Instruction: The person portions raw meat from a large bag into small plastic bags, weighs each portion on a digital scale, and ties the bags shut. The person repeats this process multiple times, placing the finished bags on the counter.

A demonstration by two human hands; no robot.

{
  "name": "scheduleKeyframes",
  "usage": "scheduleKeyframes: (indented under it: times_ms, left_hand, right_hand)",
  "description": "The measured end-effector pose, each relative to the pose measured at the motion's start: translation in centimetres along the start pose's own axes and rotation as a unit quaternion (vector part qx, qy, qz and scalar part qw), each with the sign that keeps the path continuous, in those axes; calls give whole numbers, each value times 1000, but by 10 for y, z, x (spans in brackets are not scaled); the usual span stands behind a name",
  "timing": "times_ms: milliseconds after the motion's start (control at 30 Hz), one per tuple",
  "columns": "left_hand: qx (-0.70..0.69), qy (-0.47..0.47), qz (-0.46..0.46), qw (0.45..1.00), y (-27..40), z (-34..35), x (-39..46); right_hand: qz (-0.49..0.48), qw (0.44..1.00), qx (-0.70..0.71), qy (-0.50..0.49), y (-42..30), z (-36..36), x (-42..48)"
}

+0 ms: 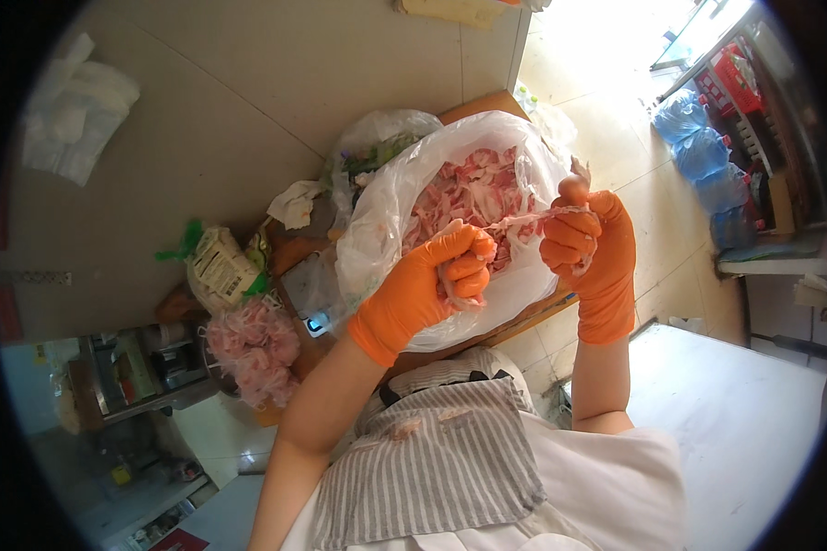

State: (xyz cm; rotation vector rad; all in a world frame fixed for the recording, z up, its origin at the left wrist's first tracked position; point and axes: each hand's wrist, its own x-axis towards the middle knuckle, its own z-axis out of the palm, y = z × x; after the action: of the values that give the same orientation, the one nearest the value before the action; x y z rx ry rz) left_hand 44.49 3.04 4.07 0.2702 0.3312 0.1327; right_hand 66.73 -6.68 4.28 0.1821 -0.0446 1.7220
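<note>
A thin strip of raw meat (517,221) is stretched between my two orange-gloved hands. One end is gripped in the closed fingers of my left hand (434,275), and some of it hangs below the fist. The other end wraps over the fingers of my right hand (593,241), also closed on it. Both hands are above the near side of a large clear plastic bag (379,227), which stands open on a wooden table (475,105). Inside the bag lies a heap of sliced raw meat (465,182). The fists hide part of it.
Left of the big bag are a digital scale (315,325), several small bags of pink meat (255,344) and a labelled package (220,265). A bag of greens (379,151) leans behind. Large blue water bottles (703,155) line the right; a white tabletop (723,413) is nearby.
</note>
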Motion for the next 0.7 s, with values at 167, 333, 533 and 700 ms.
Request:
scheduleKeyframes:
  times_ms: [167,333,533,700]
  left_hand:
    - [-155,-137,-34,978,-4,-12,-1]
    - [-225,-144,14,964,1,-16,-9]
    - [-140,-169,26,975,4,-22,-14]
    - [245,11,-63,967,15,17,-30]
  right_hand:
    - [-78,988,-81,108,1,0,-4]
    - [-127,988,-50,71,-13,-1,-15]
    - [-183,873,-373,254,2,3,-17]
    - [-126,811,-527,219,33,-39,2]
